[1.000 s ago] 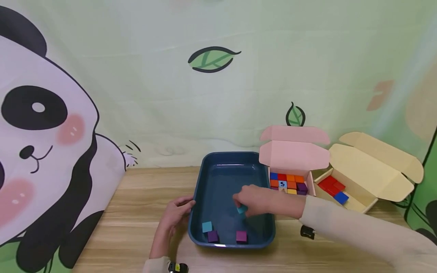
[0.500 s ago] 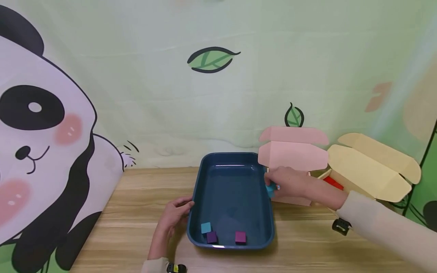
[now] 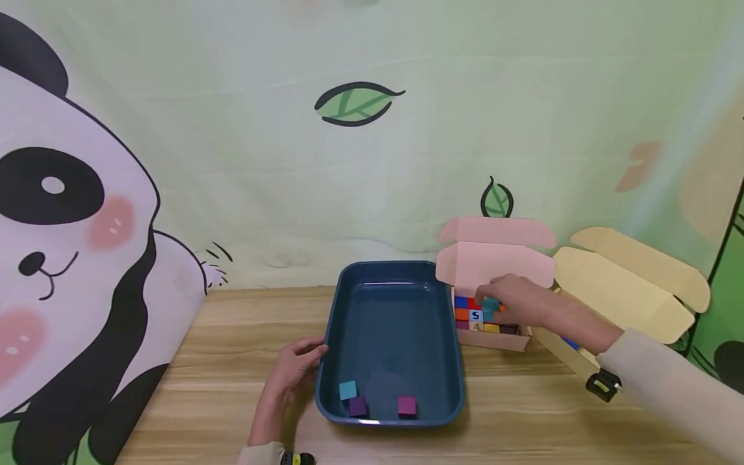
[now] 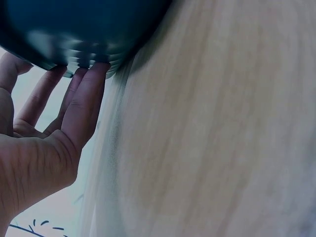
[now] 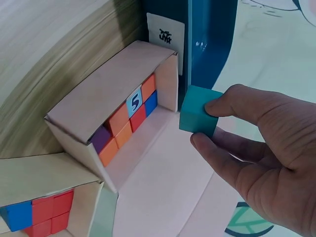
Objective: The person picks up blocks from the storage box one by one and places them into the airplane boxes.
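My right hand (image 3: 517,300) holds a teal cube (image 3: 491,306) above the pink box (image 3: 487,340). In the right wrist view, thumb and fingertips pinch the teal cube (image 5: 198,111) in the air, apart from the colored blocks (image 5: 118,121) packed inside. One block there bears a 5. At the left side of a dark blue tray (image 3: 395,329), my left hand (image 3: 295,367) touches the rim. Its fairly straight fingers (image 4: 86,98) rest against the outer wall in the left wrist view. A light blue cube (image 3: 348,390), a purple cube (image 3: 358,407) and a magenta cube (image 3: 407,407) sit near the tray's front edge.
To the right stands a cream box (image 3: 628,290) with its lid raised; red blocks (image 5: 44,210) and a blue block (image 5: 19,216) lie in it. The pink lid (image 3: 494,261) stands up behind its box. A panda-print curtain (image 3: 261,161) hangs behind the wooden table (image 3: 232,368).
My right hand has carried the teal cube out of the tray, rightward, to above the pink box. The left hand has stayed at the tray's rim.
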Demonstrator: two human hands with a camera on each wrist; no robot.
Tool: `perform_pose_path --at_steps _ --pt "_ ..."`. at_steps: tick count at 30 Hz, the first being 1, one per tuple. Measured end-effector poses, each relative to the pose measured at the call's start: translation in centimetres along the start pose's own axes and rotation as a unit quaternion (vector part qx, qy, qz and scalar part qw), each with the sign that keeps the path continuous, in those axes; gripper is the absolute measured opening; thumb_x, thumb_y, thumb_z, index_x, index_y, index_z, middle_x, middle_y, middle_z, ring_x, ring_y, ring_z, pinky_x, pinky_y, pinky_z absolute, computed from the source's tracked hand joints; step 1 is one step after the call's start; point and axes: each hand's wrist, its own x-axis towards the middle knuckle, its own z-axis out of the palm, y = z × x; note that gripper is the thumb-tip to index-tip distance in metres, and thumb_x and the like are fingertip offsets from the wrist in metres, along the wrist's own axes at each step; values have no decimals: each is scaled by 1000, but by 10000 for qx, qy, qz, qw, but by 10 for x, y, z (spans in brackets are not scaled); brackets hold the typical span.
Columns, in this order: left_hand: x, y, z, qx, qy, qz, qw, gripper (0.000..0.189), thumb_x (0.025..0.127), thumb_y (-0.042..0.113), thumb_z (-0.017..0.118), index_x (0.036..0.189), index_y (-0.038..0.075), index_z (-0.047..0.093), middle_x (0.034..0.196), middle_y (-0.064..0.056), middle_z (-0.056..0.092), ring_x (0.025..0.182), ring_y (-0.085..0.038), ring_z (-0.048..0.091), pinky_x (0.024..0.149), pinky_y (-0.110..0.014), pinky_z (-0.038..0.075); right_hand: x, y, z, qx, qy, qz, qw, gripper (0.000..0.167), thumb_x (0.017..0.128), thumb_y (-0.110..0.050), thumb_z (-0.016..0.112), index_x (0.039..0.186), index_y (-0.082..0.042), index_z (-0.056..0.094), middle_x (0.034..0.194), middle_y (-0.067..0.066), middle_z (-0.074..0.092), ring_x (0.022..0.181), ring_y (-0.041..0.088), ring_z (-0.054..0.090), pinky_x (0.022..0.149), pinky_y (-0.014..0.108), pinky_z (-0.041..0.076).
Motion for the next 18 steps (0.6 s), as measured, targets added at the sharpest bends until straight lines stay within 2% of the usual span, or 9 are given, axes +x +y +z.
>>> perform_pose_path --at_steps 8,14,18 --pt "2 0 0 -37 -11 0 10000 34 94 17 73 124 1 70 114 -14 70 86 -21 67 81 -43 61 -10 14 -3 185 -3 365 9992 26 82 -6 79 106 -8 70 87 2 65 74 16 55 65 29 54" --pt "1 0 -2 70 38 -2 10000 37 95 20 73 126 0 69 117 -15 69 87 -21 67 84 -44 61 -19 27 -5 218 -54 549 9982 28 81 -6 81 106 -7 68 92 4 67 79 18 57 71 35 58" --pt "-1 0 -2 81 32 -42 10000 37 94 19 74 126 0 69 117 -15 70 87 -20 67 84 -42 61 -26 40 1 228 -95 538 9982 27 81 -8 83 103 -5 68 88 3 66 77 19 57 72 36 58"
